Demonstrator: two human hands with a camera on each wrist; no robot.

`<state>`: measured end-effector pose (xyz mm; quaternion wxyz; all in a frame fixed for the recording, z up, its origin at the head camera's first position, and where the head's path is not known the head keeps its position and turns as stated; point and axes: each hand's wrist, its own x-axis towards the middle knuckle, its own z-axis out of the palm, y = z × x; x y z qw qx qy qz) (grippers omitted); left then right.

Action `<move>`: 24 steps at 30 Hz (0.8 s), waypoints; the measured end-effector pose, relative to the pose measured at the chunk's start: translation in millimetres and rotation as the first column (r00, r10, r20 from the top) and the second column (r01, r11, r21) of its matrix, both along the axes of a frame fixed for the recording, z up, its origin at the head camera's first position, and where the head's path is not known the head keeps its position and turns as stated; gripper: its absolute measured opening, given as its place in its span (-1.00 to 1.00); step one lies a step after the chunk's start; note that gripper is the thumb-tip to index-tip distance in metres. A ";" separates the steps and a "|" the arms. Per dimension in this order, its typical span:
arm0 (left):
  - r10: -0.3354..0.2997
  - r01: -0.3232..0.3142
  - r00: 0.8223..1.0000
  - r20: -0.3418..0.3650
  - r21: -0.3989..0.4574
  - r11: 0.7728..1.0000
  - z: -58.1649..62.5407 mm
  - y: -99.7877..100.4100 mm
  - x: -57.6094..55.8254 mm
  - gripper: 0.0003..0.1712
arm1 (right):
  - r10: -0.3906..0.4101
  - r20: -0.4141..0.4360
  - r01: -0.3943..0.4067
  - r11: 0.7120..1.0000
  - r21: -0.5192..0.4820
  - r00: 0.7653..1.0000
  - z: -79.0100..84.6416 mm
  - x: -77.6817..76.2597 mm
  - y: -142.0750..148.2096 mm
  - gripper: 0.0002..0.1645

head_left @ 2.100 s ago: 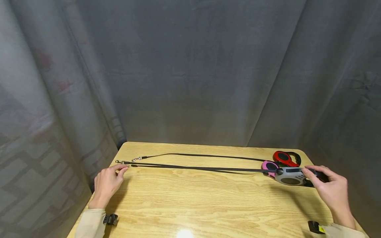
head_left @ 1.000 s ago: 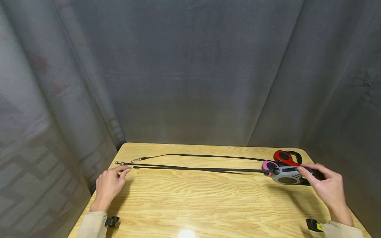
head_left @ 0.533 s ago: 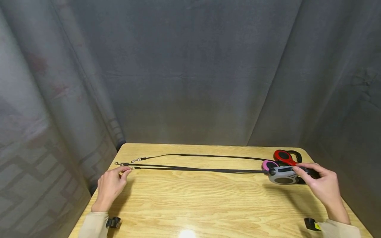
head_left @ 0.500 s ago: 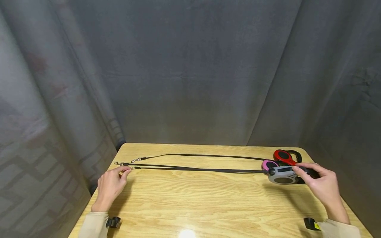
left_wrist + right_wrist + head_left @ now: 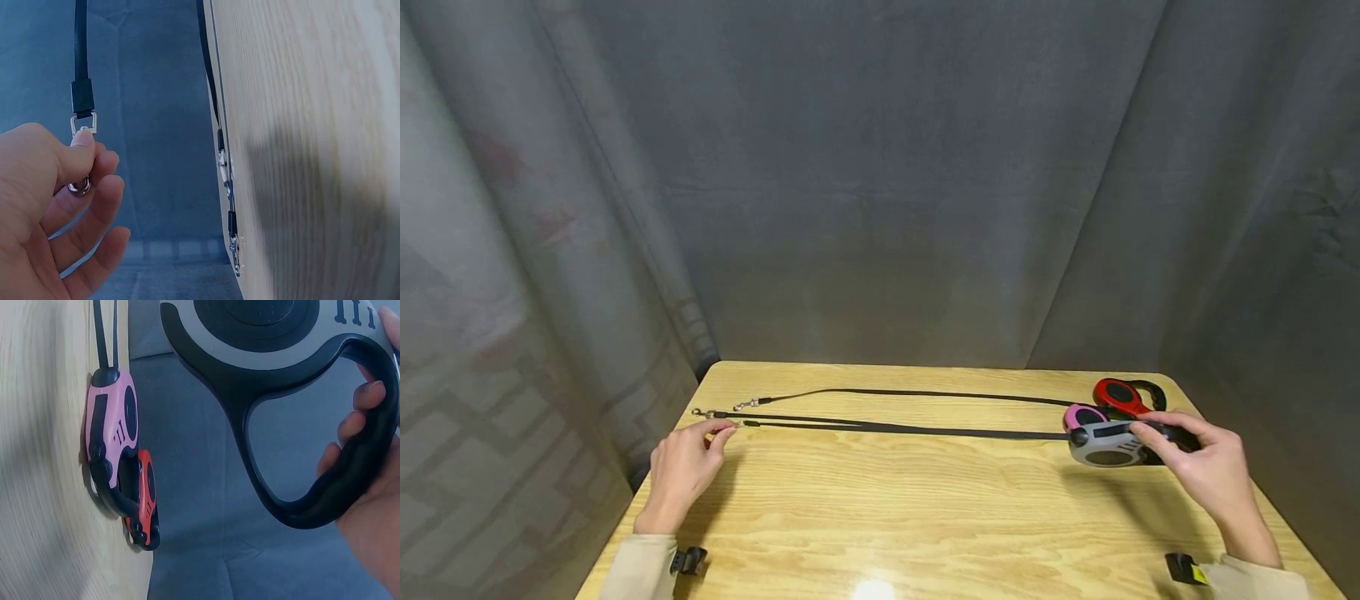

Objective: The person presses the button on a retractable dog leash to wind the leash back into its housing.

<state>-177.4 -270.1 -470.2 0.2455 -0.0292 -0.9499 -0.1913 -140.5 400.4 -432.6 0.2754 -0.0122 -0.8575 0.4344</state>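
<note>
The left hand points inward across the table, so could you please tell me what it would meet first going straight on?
Just past the snap hook the left hand pinches, it would probably meet the attached black leash strap, though depth is hard to judge in the head view.

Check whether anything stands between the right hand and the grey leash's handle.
Nothing visible does: the right hand grips the black handle. The pink leash and red leash lie on the table, clear of the grip.
</note>
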 end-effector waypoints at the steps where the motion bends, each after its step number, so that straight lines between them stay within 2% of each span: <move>1: 0.002 -0.002 1.000 0.003 -0.002 1.000 0.1 0.2 0.2 -0.84 | 0.006 -0.001 -0.006 1.000 -0.003 1.000 -0.1 -0.5 -0.4 -0.75; 7: 0.016 -0.017 1.000 0.017 0.009 1.000 2.5 -0.1 0.5 -0.83 | 0.027 0.008 -0.027 1.000 0.009 1.000 -2.4 -2.7 -1.5 -0.75; 14: 0.003 -0.003 1.000 0.009 0.001 1.000 3.2 -1.2 -0.4 -0.84 | 0.042 0.028 -0.042 0.999 0.015 0.999 -2.6 -2.9 -7.1 -0.75; 24: 0.000 0.000 1.000 0.018 0.005 1.000 2.2 0.0 -1.2 -0.84 | 0.059 -0.030 -0.059 0.998 0.021 0.998 -1.1 1.0 -13.5 -0.76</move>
